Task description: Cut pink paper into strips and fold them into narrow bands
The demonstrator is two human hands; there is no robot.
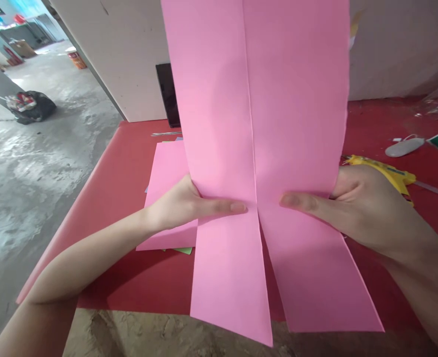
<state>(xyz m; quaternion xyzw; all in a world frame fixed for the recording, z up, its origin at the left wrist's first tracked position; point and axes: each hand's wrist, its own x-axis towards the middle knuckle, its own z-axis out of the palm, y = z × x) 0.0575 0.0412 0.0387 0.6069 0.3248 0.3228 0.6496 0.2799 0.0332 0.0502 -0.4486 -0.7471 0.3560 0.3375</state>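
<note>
A large pink sheet of paper (pixel 219 99) stands upright in front of me, with a crease or seam running down its middle. Below my thumbs it parts into two strips that spread away from each other. My left hand (pixel 181 203) grips the left half, thumb across the front and fingers hidden behind. On the other half, my right hand (pixel 348 203) holds on in the same manner. Both thumbs point inward on either side of the centre line. Behind the left strip lies a stack of paper with a pink sheet (pixel 166 168) on top and green edges showing beneath.
The table has a red cover (pixel 129 277). At the right lie a yellow tool (pixel 386 173), partly hidden by my right hand, and a grey-white oblong object (pixel 405 147). A black flat panel (pixel 166 94) leans against the wall. A black bag (pixel 36 106) sits on the floor.
</note>
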